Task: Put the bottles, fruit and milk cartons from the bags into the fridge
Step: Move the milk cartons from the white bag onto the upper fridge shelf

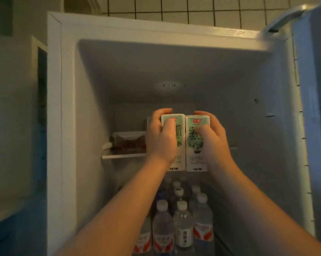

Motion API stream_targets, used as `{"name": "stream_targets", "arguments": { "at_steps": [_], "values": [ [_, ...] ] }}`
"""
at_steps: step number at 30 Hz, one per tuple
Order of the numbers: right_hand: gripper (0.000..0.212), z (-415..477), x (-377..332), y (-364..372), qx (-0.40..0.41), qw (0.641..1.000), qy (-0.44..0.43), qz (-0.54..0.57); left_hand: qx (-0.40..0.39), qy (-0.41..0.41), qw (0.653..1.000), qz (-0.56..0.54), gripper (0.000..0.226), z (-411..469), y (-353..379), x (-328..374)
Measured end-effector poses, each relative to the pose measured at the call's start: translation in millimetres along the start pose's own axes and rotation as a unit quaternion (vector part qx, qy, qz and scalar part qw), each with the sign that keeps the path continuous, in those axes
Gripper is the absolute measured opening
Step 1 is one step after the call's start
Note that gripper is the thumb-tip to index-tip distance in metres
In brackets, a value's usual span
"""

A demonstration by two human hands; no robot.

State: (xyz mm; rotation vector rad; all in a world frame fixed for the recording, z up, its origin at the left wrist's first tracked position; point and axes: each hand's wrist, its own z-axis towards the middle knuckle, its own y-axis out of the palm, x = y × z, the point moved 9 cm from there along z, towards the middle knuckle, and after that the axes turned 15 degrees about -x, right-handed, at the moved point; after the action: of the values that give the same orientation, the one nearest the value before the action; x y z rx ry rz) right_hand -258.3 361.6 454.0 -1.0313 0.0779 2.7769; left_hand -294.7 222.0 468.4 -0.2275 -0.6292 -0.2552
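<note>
water bottles (181, 222) below both cartons (194, 145), container (128, 143) left.

Above the white glass shelf (122, 156) the open white fridge (67, 89) stands largely clear to its ceiling; a clear lidded food box (128, 141) fills the shelf's left end. Below, white-capped clear plastic water bottles (181, 224) crowd the lower compartment.

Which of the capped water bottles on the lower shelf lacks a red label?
The clear plastic bottle with the pale label, front row, middle; the bottles flanking it wear red-patterned labels.
</note>
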Motion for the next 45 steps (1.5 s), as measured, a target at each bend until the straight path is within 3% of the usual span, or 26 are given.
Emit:
{"name": "stream_targets", "arguments": {
  "at_steps": [5, 14, 19, 22, 26, 28, 31, 34, 39, 45],
  "values": [
    [0.031, 51, 10, -22, 0.029, 0.999, 0.012, -0.043, -0.012, 0.013, 1.0, 0.011, 0.019, 58, 8, -12],
    [0.015, 102, 54, -54, 0.01, 0.992, 0.1, -0.072, -0.019, -0.122, 0.992, -0.033, 0.022, 124, 31, -80],
    [0.024, 109, 81, -60, -0.035, 0.986, 0.155, -0.055, -0.112, -0.156, 0.979, 0.071, 0.031, 133, 42, -93],
    [0.028, 109, 86, -58, -0.104, 0.968, 0.172, -0.149, -0.212, -0.166, 0.937, 0.223, 0.033, 144, 40, -84],
    [0.032, 106, 107, -60, -0.178, 0.932, 0.231, -0.216, -0.327, -0.196, 0.809, 0.447, 0.051, 151, 37, -68],
    [0.031, 109, 116, -64, -0.185, 0.921, 0.25, -0.234, -0.35, -0.195, 0.772, 0.494, 0.05, 153, 40, -62],
    [0.033, 120, 127, -72, -0.156, 0.921, 0.266, -0.24, -0.351, -0.183, 0.751, 0.529, 0.05, 162, 44, -68],
    [0.035, 131, 138, -79, -0.122, 0.913, 0.278, -0.272, -0.345, -0.172, 0.758, 0.526, 0.052, 174, 50, -87],
    [0.04, 158, 156, -82, -0.106, 0.869, 0.294, -0.383, -0.31, -0.137, 0.728, 0.596, 0.061, 192, 52, -106],
    [0.037, 181, 169, -71, -0.171, 0.801, 0.325, -0.473, -0.283, -0.114, 0.704, 0.642, 0.063, 203, 48, -124]
  ]
}}
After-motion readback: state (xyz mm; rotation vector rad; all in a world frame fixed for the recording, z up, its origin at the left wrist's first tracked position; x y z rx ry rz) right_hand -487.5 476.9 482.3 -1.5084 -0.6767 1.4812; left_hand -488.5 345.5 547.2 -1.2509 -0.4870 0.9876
